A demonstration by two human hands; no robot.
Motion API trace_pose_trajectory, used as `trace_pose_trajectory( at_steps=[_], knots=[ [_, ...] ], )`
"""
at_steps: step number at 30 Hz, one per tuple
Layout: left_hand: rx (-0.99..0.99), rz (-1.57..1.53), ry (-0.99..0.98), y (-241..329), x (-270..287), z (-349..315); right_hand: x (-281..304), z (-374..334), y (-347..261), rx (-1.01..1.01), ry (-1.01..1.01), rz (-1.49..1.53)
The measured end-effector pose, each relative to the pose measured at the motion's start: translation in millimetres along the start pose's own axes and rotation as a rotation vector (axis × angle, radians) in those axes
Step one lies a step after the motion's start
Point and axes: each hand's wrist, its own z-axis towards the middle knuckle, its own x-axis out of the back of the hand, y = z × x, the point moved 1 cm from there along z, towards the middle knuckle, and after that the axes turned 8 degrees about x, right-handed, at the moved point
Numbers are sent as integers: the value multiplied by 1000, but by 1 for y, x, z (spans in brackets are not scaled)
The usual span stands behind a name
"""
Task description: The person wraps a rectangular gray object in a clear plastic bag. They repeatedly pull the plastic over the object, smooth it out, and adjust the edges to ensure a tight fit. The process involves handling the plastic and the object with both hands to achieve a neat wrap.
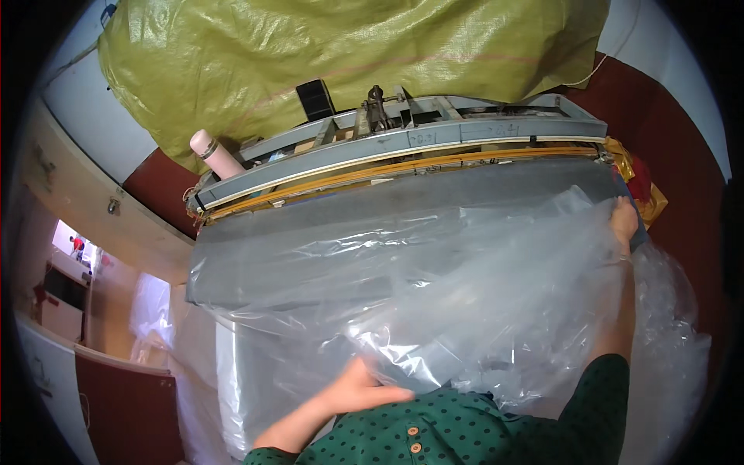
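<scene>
A wide sheet of clear plastic film (496,302) spreads over a grey padded work surface (310,203) and hangs down its near side toward my body. My right hand (624,225) is at the right end of the surface, its fingers closed on the film. Low in the middle, close to my green dotted shirt, is my left hand (349,390). Its thumb is stretched to the right beside the film's near part. The other fingers are blurred and partly hidden, so I cannot tell whether they grip the film.
Behind the surface runs a grey metal frame (511,130) with a clamp-like fitting (377,108). A pink bottle (217,155) and a dark phone-like object (315,99) rest by it. A large yellow woven sheet (349,46) covers the back. More crumpled film (670,341) hangs at right.
</scene>
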Motion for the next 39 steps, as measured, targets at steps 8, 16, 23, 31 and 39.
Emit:
trace_pose_trajectory(
  at_steps=[8, 16, 23, 31, 39],
  knots=[
    [37, -286, 806, 16, 132, -24, 0, -1, 7, 38, 14, -16],
    [-217, 746, 613, 33, 139, -48, -11, 5, 12, 64, 14, -21],
    [262, 1387, 545, 12, 181, -93, -7, 2, 5, 49, -51, 51],
    [-191, 1037, 1135, 99, 278, -101, -6, 6, 18, 46, -42, 15],
    [-41, 356, 1066, 109, 355, -7, -17, 7, 11, 60, -23, 0]
  ],
)
